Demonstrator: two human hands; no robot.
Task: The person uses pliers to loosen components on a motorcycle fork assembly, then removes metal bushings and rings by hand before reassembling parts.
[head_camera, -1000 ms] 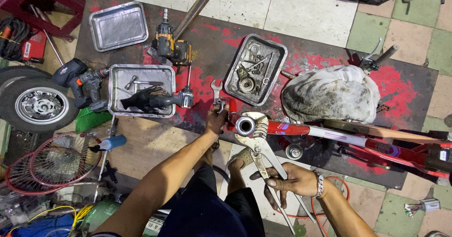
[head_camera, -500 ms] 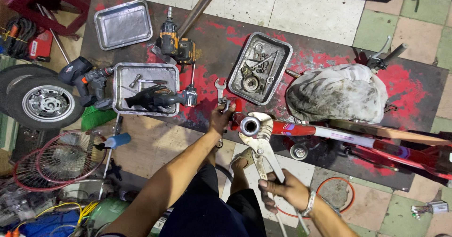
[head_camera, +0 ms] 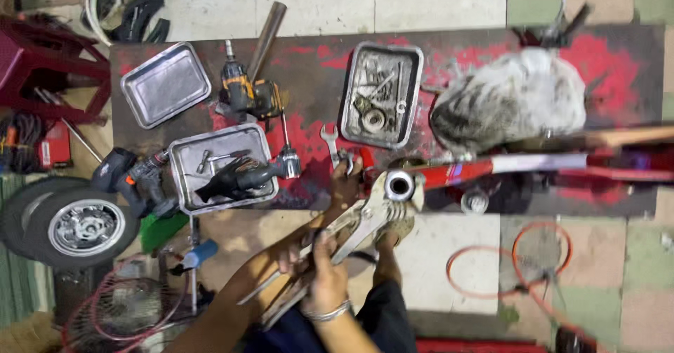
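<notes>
Tiled workshop floor with a dark mat [head_camera: 316, 79] smeared in red paint, and pretty much everything sits around the red bike frame [head_camera: 533, 165] lying across it. At the frame's near end there's a shiny metal tube opening [head_camera: 399, 185], and a big pair of silver slip-joint pliers [head_camera: 351, 230] has its jaws closed right around that tube. Right hand [head_camera: 324, 276] is wrapped tight around the plier handles, which run back toward the person's body; there's a silver bracelet [head_camera: 328, 314] on that wrist. Left hand [head_camera: 344, 184] is up just beside the tube, on the side away from the frame, fingers curled against the frame end next to a small open-end wrench [head_camera: 330, 141]; can't honestly tell if it's gripping something or just bracing there. Just past the tube, a steel tray [head_camera: 415, 93] holds nuts, washers and other small bits. A second tray [head_camera: 184, 158], further from the frame, has a black glove and some sockets in it, with an impact driver [head_camera: 270, 172] lying over its edge. Beyond that, a yellow and black drill [head_camera: 246, 93] and an empty tray [head_camera: 165, 84]. A grey crumpled cover [head_camera: 509, 100] sits right behind the frame, and a wheel with a tyre [head_camera: 70, 223] is way off at the far side of the mat.
</notes>
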